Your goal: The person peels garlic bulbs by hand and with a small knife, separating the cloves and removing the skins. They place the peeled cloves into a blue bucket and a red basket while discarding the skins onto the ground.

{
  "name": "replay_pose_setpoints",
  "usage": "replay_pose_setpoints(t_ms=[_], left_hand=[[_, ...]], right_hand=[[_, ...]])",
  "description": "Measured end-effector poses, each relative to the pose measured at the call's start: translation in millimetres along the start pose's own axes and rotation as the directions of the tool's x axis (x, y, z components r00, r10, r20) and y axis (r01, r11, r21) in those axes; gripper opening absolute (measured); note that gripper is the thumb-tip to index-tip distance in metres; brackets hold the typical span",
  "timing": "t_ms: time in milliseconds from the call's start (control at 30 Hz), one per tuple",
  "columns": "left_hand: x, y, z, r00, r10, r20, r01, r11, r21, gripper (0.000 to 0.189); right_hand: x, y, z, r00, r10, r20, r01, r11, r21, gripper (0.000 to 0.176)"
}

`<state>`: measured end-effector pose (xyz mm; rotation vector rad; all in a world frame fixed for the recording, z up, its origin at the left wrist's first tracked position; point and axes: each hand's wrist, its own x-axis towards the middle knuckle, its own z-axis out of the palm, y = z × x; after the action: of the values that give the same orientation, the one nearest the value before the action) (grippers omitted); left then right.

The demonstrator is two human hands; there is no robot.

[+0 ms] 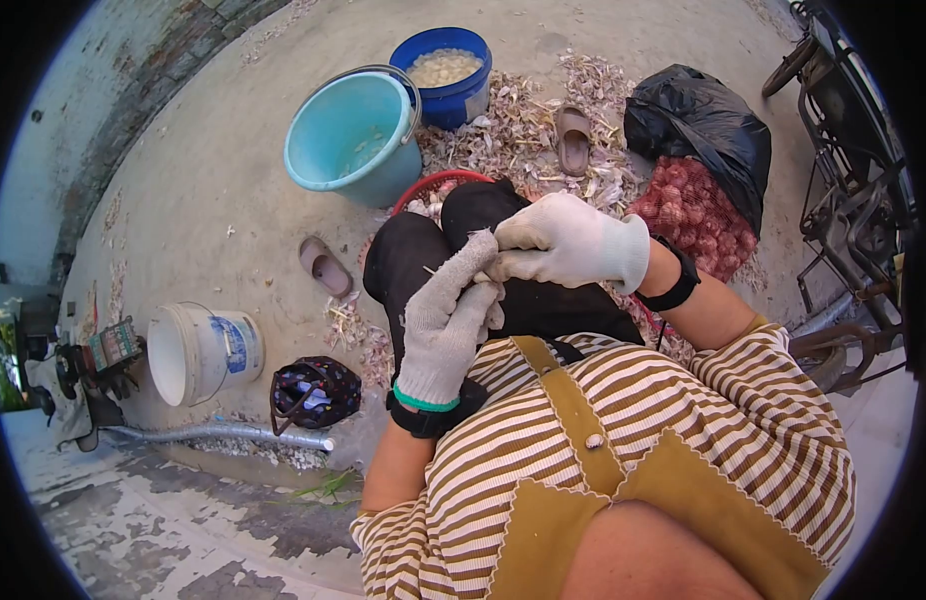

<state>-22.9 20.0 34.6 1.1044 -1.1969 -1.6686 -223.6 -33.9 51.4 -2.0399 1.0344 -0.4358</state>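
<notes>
Here the left hand (447, 318) grips a thin stalk (431, 269) above the lap (553, 310), right hand (571, 242) bunched against it, hold unclear, legs partly blocking the red basket (433, 181), garlic sack (695, 212) to the right.

Top (673, 405) — brn/wht stripes

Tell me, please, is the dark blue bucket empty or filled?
Not empty: many pale, clove-like pieces lie inside the dark blue bucket, below its rim. How deep they go, I cannot tell.
</notes>
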Motion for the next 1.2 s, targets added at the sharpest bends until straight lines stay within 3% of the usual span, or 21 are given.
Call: replay_pose_setpoints(t_ms=[33,67,133,167,200,233,267,400,467,500,567,600,767,800,1133,1200], left_hand=[[0,-8,-1,0.992,0.122,-0.028,-0.121,0.992,0.046,0.035],[2,-15,-2,0.992,0.122,-0.027,-0.12,0.992,0.046,0.035],[6,-20,-2,0.95,0.282,-0.132,-0.265,0.955,0.135,0.032],[5,-18,-3,0.954,0.223,-0.2,-0.217,0.975,0.052,0.026],[4,-7,-5,0.974,0.064,-0.217,-0.085,0.992,-0.09,0.024],[5,-6,-10,0.979,0.041,-0.199,-0.08,0.978,-0.19,0.024],[6,-7,-13,0.984,0.021,-0.179,-0.073,0.955,-0.289,0.024],[8,-10,-9,0.98,0.082,-0.184,-0.14,0.934,-0.329,0.023],[6,-9,-5,0.965,0.104,-0.239,-0.155,0.965,-0.209,0.022],[7,-11,-5,0.966,0.104,-0.236,-0.155,0.966,-0.209,0.022],[7,-18,-6,0.941,0.237,-0.242,-0.233,0.971,0.044,0.021],[7,-18,-6,0.941,0.237,-0.242,-0.234,0.971,0.044,0.021],[4,-23,-8,0.903,0.39,-0.179,-0.333,0.9,0.28,0.022],[6,-25,-9,0.903,0.389,-0.181,-0.331,0.901,0.281,0.022],[7,-30,-11,0.877,0.457,-0.145,-0.399,0.864,0.307,0.022],[7,-30,-11,0.88,0.452,-0.146,-0.395,0.867,0.305,0.022]], right_hand=[[-1,0,1,0.998,-0.044,-0.033,0.043,0.999,-0.009,0.031],[-1,0,1,0.999,-0.043,-0.034,0.042,0.999,-0.009,0.031],[0,-4,-1,0.999,0.04,-0.034,-0.039,0.999,0.017,0.029],[0,-8,-3,0.999,0.037,-0.034,-0.037,0.999,0.017,0.029],[0,-13,-6,0.988,0.152,-0.003,-0.151,0.984,0.09,0.029],[-1,-15,-7,0.964,0.262,0.036,-0.265,0.951,0.158,0.029],[-1,-14,-6,0.965,0.261,0.036,-0.264,0.952,0.158,0.029],[1,-12,5,0.95,0.3,0.084,-0.309,0.938,0.153,0.036],[3,-7,11,0.983,0.18,0.039,-0.184,0.97,0.162,0.038],[6,-5,13,0.992,0.125,0.016,-0.126,0.981,0.149,0.029],[4,-10,10,0.982,0.183,0.053,-0.19,0.96,0.207,0.028],[3,-13,9,0.967,0.237,0.096,-0.255,0.931,0.262,0.028],[2,-14,8,0.986,0.156,0.062,-0.163,0.979,0.123,0.034],[2,-13,7,0.985,0.16,0.067,-0.166,0.982,0.091,0.04],[1,-22,-4,0.963,0.214,0.161,-0.224,0.973,0.047,0.038],[2,-15,-1,0.982,0.147,0.12,-0.147,0.989,-0.013,0.038]])
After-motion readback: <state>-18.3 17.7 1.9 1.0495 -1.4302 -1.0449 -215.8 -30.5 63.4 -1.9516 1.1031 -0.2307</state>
